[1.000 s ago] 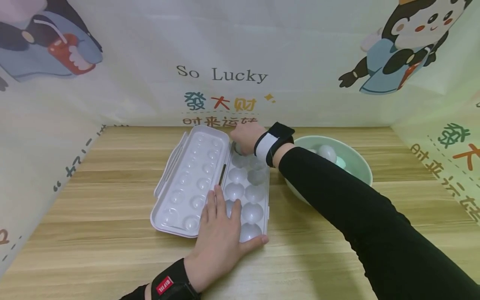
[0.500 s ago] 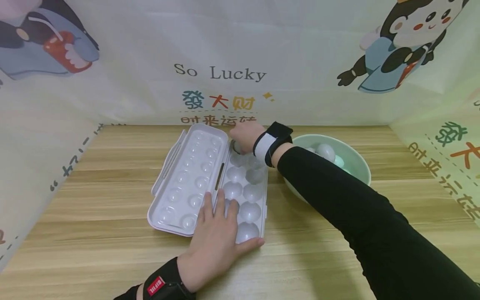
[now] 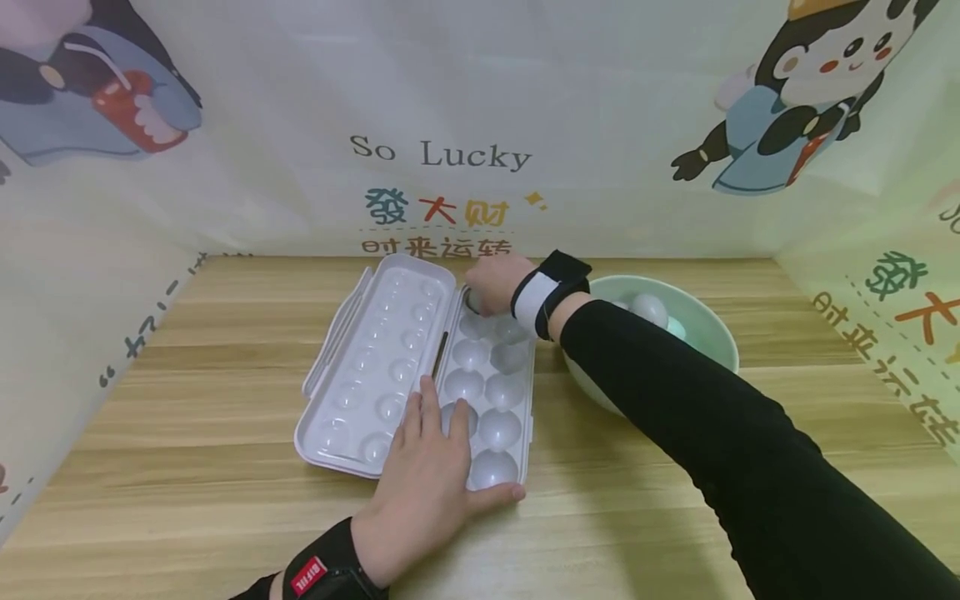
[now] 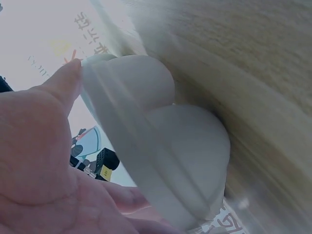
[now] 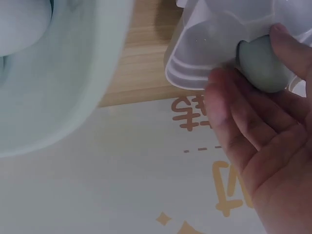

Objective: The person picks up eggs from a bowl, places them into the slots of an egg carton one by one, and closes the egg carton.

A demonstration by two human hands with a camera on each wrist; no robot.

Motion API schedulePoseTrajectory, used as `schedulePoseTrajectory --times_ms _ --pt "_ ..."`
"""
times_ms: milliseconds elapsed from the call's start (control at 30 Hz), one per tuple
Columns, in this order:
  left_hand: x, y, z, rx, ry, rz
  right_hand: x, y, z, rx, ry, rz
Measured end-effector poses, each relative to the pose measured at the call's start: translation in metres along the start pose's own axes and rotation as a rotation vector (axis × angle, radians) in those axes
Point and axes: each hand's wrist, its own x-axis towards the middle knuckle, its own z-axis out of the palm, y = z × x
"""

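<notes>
A white plastic egg carton (image 3: 362,392) lies open on the table, its dimpled lid to the left and its cupped base (image 3: 501,429) to the right. My left hand (image 3: 420,492) rests across the near end of the base with straight fingers, the thumb at its right corner. At the far end of the base, my right hand (image 3: 498,283) holds a pale greenish egg (image 5: 263,66) at the far-left cup. The right wrist view shows the thumb on one side of this egg and the fingers around the other. The underside of the cups (image 4: 185,141) fills the left wrist view.
A pale green bowl (image 3: 716,333) with several eggs (image 3: 649,310) stands right of the carton, partly hidden by the right sleeve (image 3: 675,417). A printed cloth (image 3: 615,125) rises behind the wooden table (image 3: 187,400).
The head view shifts slightly. My right hand moves only a little at the far end of the carton, and my left hand stays on the near end.
</notes>
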Motion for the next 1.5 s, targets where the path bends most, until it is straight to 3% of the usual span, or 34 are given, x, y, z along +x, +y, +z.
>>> schedulePoseTrajectory --times_ms 333,467,867,1100,1500 --pt "-0.001 0.0 0.001 0.003 0.029 0.01 -0.006 0.01 -0.01 0.063 -0.033 -0.024" --pt "-0.001 0.0 0.001 -0.012 0.029 0.004 -0.018 0.022 -0.02 0.097 -0.011 -0.047" --pt "0.002 -0.001 0.001 -0.028 0.046 0.008 -0.098 0.043 -0.048 0.252 0.154 -0.123" --pt "0.001 -0.002 0.005 -0.036 0.055 -0.002 -0.136 0.049 -0.041 0.314 0.248 -0.159" --pt "0.002 -0.001 0.005 -0.046 0.016 -0.032 -0.197 0.06 -0.02 0.463 0.238 -0.064"
